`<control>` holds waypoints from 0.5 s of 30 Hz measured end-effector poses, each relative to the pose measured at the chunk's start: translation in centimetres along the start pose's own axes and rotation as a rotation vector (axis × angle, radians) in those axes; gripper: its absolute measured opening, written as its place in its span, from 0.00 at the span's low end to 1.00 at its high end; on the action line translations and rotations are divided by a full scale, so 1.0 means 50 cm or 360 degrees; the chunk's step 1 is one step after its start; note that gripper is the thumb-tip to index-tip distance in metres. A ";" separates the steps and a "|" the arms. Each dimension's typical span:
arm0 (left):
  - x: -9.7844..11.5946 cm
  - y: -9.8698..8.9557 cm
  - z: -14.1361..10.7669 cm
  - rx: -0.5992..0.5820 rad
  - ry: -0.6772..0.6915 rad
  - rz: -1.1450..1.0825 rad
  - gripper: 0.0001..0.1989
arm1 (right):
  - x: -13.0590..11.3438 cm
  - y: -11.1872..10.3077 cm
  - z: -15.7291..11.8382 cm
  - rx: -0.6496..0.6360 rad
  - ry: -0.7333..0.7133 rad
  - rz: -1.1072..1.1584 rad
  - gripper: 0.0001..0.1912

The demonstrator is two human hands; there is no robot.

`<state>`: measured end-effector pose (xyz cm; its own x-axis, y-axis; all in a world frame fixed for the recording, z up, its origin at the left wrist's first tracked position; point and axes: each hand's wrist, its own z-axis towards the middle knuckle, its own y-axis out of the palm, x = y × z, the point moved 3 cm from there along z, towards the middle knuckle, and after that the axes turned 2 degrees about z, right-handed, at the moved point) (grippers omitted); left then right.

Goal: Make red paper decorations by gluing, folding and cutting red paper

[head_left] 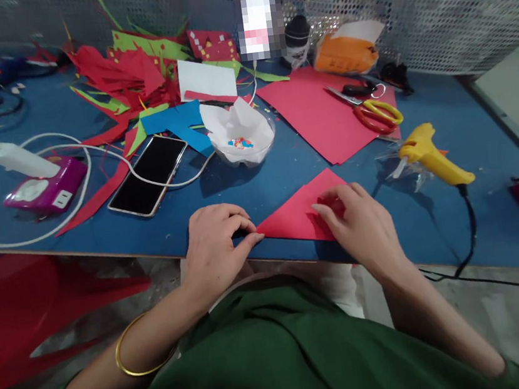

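Left fingers [252,240] pinch a corner of red paper [290,214], seemingly already folded triangular; right fingers [328,217] half-curl over it, grip unclear, with the glue gun [437,157] untouched to their right.

I note the bench [240,190] as plain blue. Folded sheet [293,219], four o'clock near centre: solid red. Glue gun [435,157], three o'clock: yellow. Scissors [358,106], two o'clock: one handle loop red, one yellow. Socket block [70,173], nine o'clock: purple. Card [203,45], just before twelve: red, scattered with yellow and white squares.
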<state>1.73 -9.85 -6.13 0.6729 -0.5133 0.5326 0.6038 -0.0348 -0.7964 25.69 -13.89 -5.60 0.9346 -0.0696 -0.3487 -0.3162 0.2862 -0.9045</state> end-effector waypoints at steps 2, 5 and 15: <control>-0.001 0.000 0.000 -0.0018 -0.0004 -0.0009 0.06 | 0.002 0.012 0.031 -0.0035 0.0073 -0.0011 0.16; -0.005 -0.001 -0.001 -0.0075 -0.0011 -0.0035 0.06 | 0.008 0.025 0.051 -0.0070 0.0163 0.0094 0.16; -0.012 -0.003 0.000 -0.0189 0.0010 -0.0120 0.05 | 0.010 0.027 0.032 0.0003 0.0515 0.0553 0.08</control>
<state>1.21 -9.54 -6.35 0.6245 -0.5106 0.5910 0.5978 -0.1746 -0.7824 25.98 -12.01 -6.61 0.6749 -0.2635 -0.6892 -0.6004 0.3468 -0.7206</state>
